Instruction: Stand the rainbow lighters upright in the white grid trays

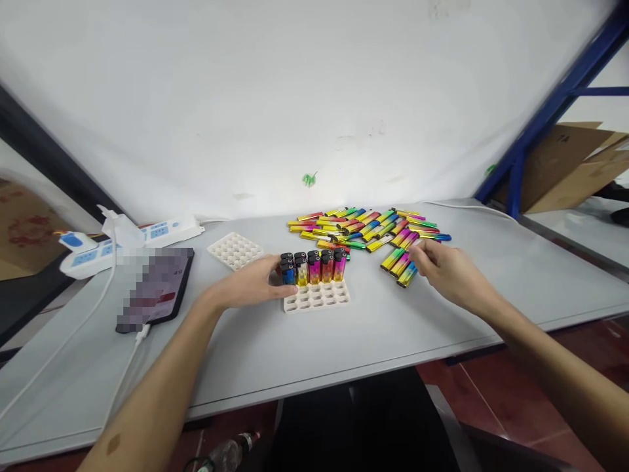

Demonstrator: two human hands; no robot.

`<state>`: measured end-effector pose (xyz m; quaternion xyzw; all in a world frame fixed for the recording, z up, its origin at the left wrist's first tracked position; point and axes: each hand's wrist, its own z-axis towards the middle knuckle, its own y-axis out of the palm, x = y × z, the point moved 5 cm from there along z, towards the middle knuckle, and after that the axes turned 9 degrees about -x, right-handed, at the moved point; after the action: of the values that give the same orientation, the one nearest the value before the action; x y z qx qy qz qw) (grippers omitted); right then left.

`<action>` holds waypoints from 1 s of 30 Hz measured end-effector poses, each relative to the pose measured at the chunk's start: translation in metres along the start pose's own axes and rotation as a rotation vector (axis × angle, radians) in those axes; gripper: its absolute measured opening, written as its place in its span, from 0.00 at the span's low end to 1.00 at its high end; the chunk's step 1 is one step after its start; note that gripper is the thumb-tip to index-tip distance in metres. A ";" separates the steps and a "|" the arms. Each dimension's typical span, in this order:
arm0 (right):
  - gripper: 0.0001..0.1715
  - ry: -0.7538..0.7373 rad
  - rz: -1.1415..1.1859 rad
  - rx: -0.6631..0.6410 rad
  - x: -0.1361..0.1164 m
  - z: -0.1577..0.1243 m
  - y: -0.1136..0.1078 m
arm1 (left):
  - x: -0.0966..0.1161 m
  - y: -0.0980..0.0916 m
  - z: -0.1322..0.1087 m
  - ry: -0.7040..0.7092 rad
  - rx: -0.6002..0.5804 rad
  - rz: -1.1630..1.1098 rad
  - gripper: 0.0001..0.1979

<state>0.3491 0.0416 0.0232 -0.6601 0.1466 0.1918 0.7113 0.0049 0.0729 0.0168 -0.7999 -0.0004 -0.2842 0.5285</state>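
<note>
A white tray (317, 303) with rows of slots lies on the table. Several shiny lighters (314, 269) with black tops stand upright in its back rows, while the front slots hold none. My left hand (253, 283) grips the tray's left side, its thumb along the front of the blue lighters and its fingers partly hidden behind. To the right, a loose heap of rainbow-coloured lighters (368, 226) lies flat. At the heap's near right edge, my right hand (442, 269) has its fingers pinched at the end of a lighter (407, 274), partly covering it.
A second white slotted tray (234, 250) lies behind my left hand. Further left are a phone (157, 288) with a charging cable and a white power strip (167, 229). A white wall (295, 98) rises behind the table. Cardboard boxes (565, 164) stand beyond a blue post at right.
</note>
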 end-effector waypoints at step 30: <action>0.17 -0.058 1.422 -0.560 -0.039 0.037 0.042 | -0.001 0.002 0.000 -0.049 -0.029 -0.134 0.29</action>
<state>0.2933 0.0775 0.0068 -0.5571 0.4635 0.6508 0.2263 0.0047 0.0724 0.0147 -0.8125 -0.0630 -0.2992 0.4964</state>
